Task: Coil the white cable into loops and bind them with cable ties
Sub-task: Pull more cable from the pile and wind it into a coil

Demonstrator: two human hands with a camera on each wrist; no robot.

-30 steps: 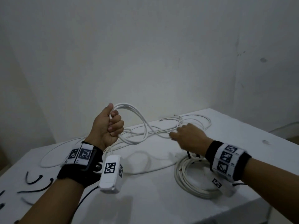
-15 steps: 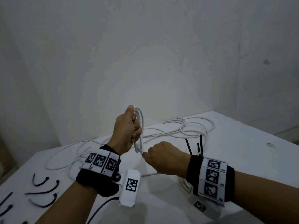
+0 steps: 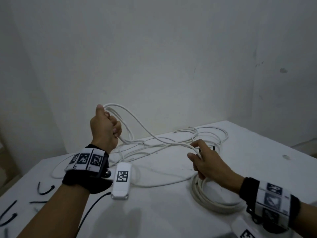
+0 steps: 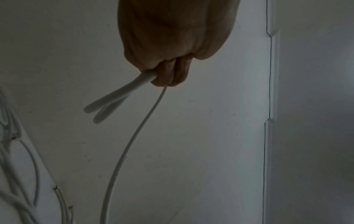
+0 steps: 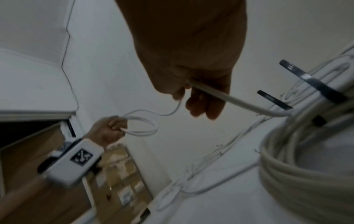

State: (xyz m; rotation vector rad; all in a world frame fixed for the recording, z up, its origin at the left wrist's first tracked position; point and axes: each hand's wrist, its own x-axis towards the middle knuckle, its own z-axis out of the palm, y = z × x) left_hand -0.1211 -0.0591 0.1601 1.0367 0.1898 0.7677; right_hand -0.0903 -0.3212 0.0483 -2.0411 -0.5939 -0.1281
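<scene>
Right hand [image 3: 208, 162] pinches a run of the white cable [image 3: 149, 133] just above a finished coil [image 3: 211, 201] bound with black cable ties [image 5: 318, 86]. Left hand [image 3: 104, 127], raised higher, clenches a few loops. Farther back, slack cable sprawls across the white table [image 3: 257, 152].

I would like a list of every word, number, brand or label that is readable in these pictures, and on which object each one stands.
No readable words or numbers.
Left wristband: black-and-white square code markers, no letters.
White left wrist camera: one code marker, no text.
Right wristband: blurred markers, unreadable.
Cardboard boxes under the table: pale labels, too blurred to read.
</scene>
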